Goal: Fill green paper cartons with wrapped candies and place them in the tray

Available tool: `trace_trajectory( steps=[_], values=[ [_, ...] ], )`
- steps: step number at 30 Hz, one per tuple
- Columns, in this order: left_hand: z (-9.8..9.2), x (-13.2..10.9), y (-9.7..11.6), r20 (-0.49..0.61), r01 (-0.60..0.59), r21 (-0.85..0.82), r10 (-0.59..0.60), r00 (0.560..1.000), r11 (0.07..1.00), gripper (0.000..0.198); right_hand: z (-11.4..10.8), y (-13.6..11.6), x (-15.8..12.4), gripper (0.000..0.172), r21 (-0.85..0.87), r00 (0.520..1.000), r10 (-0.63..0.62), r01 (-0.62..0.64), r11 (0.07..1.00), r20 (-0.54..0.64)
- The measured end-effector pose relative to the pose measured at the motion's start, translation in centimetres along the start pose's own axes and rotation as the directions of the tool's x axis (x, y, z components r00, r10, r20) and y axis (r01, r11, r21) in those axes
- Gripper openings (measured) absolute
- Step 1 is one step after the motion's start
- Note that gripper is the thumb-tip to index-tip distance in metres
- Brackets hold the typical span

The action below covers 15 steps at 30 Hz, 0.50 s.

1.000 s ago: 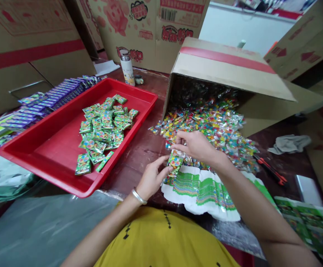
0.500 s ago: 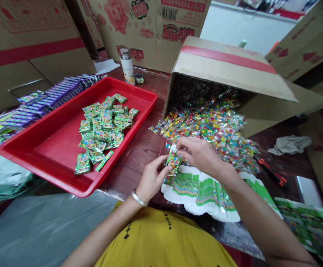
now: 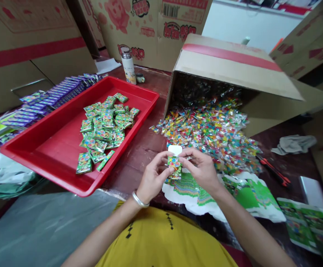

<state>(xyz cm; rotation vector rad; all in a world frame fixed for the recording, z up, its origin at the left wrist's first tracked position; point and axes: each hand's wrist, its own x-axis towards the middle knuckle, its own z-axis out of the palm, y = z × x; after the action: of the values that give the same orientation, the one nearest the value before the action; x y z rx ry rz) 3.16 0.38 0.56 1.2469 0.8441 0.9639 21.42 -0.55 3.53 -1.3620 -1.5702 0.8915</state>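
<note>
A small green candy box [image 3: 175, 167] with its white flap up is between my two hands. My left hand [image 3: 154, 176] is closed on its left side, thumb across the printed front. Fingers of my right hand [image 3: 202, 168] pinch at the box's upper right edge. Below and right of the box, flat unfolded green cartons [image 3: 189, 187] lie fanned out in overlapping rows. Just beyond my hands spreads a heap of clear candy packets [image 3: 206, 129], spilling from a cardboard box [image 3: 228, 61] on its side.
To the left, a red tray [image 3: 53, 137] holds a pile of filled-looking green boxes [image 3: 103, 126]. Purple packs [image 3: 58, 94] are lined up behind it. A thermos bottle [image 3: 128, 66] stands at the back. Red-handled pliers [image 3: 275, 172] and a grey cloth [image 3: 293, 144] lie right.
My right hand has drawn down and back to the box's right edge. The box's white flap now shows upright above my fingers. My left hand keeps its hold.
</note>
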Motion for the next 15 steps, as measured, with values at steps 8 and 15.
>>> trace_trajectory(
  steps=[8,15],
  values=[
    [0.3,0.4,-0.3,-0.07,-0.005,-0.218,-0.011,0.997,0.976,0.039,1.3,-0.2,0.5,0.016,0.231,0.998,0.045,-0.032,0.972,-0.049],
    [-0.2,-0.3,-0.2,-0.098,-0.053,0.064,0.059,0.993,0.997,0.038,0.7,-0.1,1.7,0.02,0.311,0.971,0.202,-0.232,0.922,0.127]
  ],
)
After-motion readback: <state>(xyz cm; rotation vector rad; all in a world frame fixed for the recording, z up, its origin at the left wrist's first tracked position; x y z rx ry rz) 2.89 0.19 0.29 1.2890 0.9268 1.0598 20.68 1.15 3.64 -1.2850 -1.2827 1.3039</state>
